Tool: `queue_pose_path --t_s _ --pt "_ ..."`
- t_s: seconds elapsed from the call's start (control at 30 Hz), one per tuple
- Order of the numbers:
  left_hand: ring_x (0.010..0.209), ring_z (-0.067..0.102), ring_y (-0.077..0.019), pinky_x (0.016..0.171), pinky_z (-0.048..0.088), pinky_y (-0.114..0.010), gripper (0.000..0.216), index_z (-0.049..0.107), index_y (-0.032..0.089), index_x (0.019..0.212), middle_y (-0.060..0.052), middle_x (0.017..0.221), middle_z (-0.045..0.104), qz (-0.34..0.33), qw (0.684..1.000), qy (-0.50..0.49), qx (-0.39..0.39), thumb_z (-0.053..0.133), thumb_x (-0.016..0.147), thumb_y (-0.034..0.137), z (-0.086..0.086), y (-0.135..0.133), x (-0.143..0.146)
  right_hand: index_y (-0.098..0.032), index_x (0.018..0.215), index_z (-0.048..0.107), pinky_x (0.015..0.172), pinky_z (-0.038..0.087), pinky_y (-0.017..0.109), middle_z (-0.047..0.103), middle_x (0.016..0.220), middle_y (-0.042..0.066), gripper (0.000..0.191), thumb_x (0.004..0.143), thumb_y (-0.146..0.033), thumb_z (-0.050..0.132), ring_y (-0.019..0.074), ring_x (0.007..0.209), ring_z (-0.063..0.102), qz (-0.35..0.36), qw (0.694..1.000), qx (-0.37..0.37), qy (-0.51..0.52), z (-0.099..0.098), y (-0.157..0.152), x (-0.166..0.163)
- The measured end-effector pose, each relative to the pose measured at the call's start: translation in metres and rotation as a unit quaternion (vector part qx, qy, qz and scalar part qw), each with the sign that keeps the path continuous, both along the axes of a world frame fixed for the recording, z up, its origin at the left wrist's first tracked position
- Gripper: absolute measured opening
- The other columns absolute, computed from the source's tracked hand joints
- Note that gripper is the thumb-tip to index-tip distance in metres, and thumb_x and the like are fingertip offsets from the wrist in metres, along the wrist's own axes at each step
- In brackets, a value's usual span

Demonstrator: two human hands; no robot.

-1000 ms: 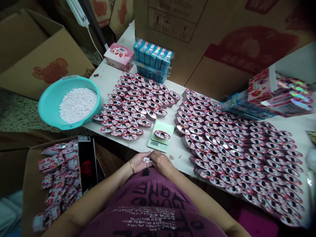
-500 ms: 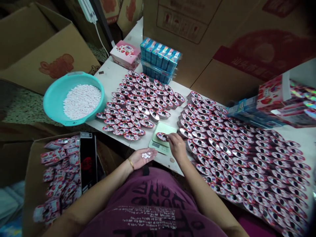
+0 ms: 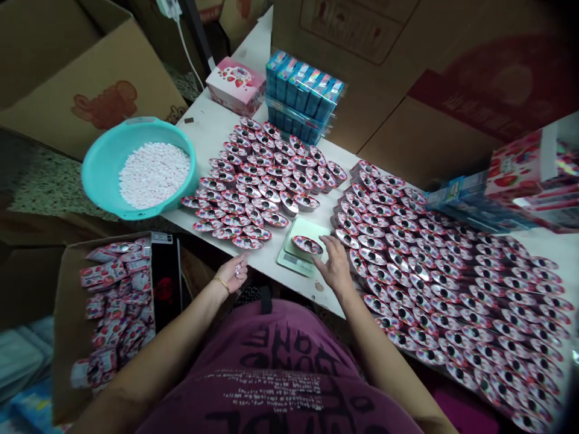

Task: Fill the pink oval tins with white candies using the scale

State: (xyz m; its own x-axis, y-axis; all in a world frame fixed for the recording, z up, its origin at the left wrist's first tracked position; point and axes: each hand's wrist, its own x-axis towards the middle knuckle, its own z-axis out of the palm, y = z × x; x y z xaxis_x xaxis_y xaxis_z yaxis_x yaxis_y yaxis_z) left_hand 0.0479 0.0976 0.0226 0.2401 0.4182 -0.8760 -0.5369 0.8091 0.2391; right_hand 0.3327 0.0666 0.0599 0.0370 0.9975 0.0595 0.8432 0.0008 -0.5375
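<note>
A small green scale (image 3: pixel 296 256) sits at the table's near edge with one oval pink tin (image 3: pixel 307 245) on its pan. My right hand (image 3: pixel 335 266) rests just right of that tin, fingers spread, the fingertips at its rim. My left hand (image 3: pixel 234 275) hovers off the table's front edge, palm up and cupped around a few small white tablets. Left of the scale lies a block of several oval tins (image 3: pixel 262 181); a far larger spread of tins (image 3: pixel 452 283) covers the table to the right.
A teal basin (image 3: pixel 104 157) of white tablets overhangs the table's left corner. A cardboard box (image 3: pixel 67 289) of pink packets stands below left. Blue packs (image 3: pixel 303 99) and a pink carton (image 3: pixel 235 84) sit at the back. Large cardboard boxes (image 3: pixel 407 72) wall the far side.
My right hand went from my left palm to the tin on the scale. My left hand drew left and curled around the tablets. The view has shifted slightly.
</note>
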Motion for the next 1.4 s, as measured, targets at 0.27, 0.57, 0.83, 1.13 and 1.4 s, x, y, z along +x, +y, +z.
queue_pose_path --t_s 0.27,0.57,0.83,1.13,1.4 --pt "0.032 0.030 -0.0008 0.029 0.017 -0.010 0.011 0.050 0.013 0.088 0.007 0.050 0.036 0.021 1.000 -0.009 0.005 0.045 0.079 0.014 0.002 0.004 -0.015 -0.017 0.122 0.037 0.081 0.037 0.038 0.045 0.117 0.012 0.057 0.071 -0.033 0.056 0.0257 0.099 0.043 0.053 0.992 -0.079 -0.088 -0.005 0.016 -0.021" --pt "0.033 0.031 -0.0011 0.030 0.019 -0.011 0.017 0.051 0.013 0.093 0.007 0.049 0.037 0.041 0.999 -0.004 -0.009 0.047 0.077 0.012 -0.007 -0.013 -0.035 -0.015 0.117 0.042 0.079 0.037 0.034 0.050 0.108 0.010 0.042 0.077 -0.025 0.047 0.0228 0.093 0.045 0.060 0.988 -0.091 -0.114 -0.002 0.015 -0.025" --pt "0.031 0.029 -0.0007 0.028 0.017 -0.010 0.010 0.052 0.012 0.085 0.006 0.047 0.038 -0.032 0.997 0.005 -0.076 0.047 0.076 0.014 -0.004 -0.024 -0.019 -0.015 0.117 0.042 0.076 0.038 0.035 0.052 0.106 0.012 0.038 0.080 -0.022 0.043 0.0224 0.090 0.045 0.254 0.954 -0.096 -0.124 -0.004 0.016 -0.117" --pt "0.029 0.028 -0.0010 0.027 0.014 -0.010 0.014 0.040 0.015 0.064 0.006 0.044 0.036 -0.068 0.994 0.001 -0.090 0.041 0.076 0.009 -0.013 0.002 0.003 -0.016 0.111 0.049 0.078 0.038 0.032 0.052 0.107 0.010 0.032 0.083 -0.029 0.041 0.0204 0.093 0.045 0.139 0.984 -0.002 -0.111 -0.002 0.007 -0.080" --pt "0.029 0.025 -0.0007 0.029 0.013 -0.009 0.012 0.044 0.014 0.065 0.006 0.041 0.035 -0.059 0.992 0.024 -0.108 0.041 0.076 0.012 0.002 -0.008 0.001 -0.017 0.075 0.064 0.061 0.038 0.038 0.055 0.073 0.013 0.033 0.075 -0.041 0.041 0.0264 0.072 0.051 -0.064 0.936 -0.111 -0.327 0.010 -0.043 0.075"
